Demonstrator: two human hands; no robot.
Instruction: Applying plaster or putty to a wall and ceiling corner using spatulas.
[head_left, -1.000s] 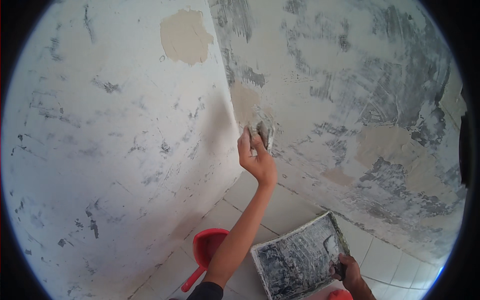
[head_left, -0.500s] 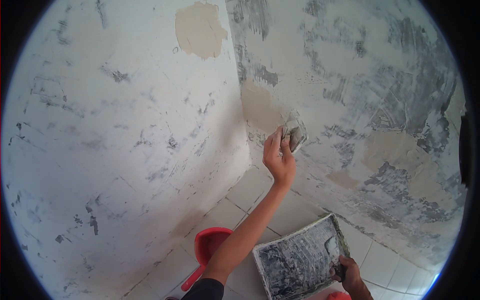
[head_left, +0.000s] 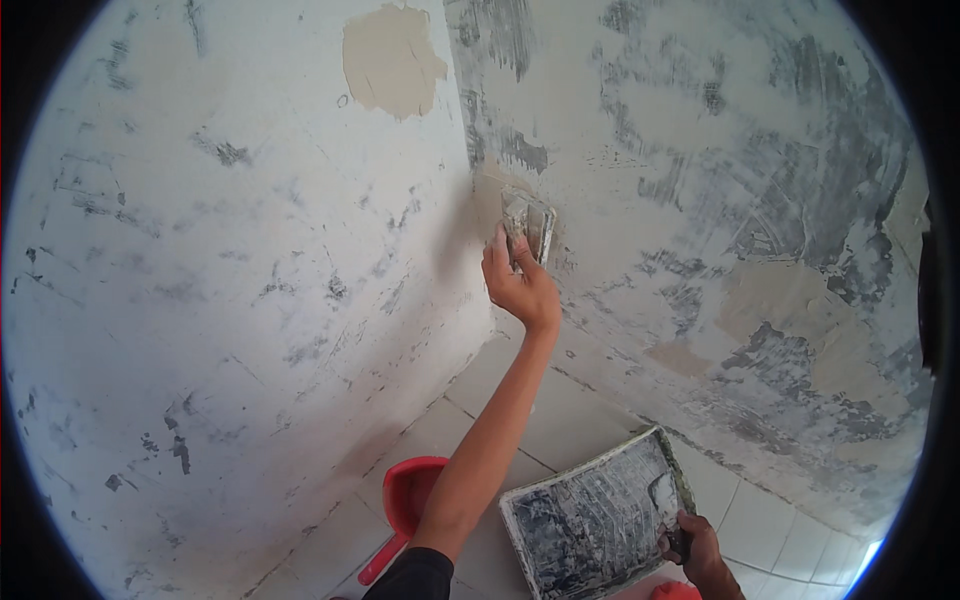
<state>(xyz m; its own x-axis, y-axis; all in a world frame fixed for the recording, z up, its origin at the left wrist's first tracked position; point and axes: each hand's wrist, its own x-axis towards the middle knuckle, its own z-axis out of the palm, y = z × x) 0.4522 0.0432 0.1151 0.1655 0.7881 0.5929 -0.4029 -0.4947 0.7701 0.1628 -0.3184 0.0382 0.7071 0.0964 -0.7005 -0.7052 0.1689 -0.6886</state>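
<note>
My left hand (head_left: 512,265) is closed on a putty-caked flat trowel (head_left: 540,225), held against the patchy grey-and-white right wall (head_left: 790,150) just beside the inside corner, over a beige putty patch. My right hand (head_left: 695,540) grips the right edge of a smeared, shallow rectangular tray (head_left: 585,515) at the lower right, along with a dark handle; a lump of white paste sits by its thumb. The white left wall (head_left: 220,300) carries grey scuffs and a beige patch (head_left: 390,55) high near the corner.
A red dustpan-like scoop (head_left: 405,500) lies on the white tiled floor (head_left: 480,390), partly behind my left forearm. Another red object (head_left: 675,590) shows under the tray at the bottom edge. The two walls meet the floor in a corner, and a dark shape (head_left: 928,300) is at the far right rim.
My left hand and trowel first moved right along the wall, then went back left and higher, closer to the corner. My right hand and the tray have barely moved.
</note>
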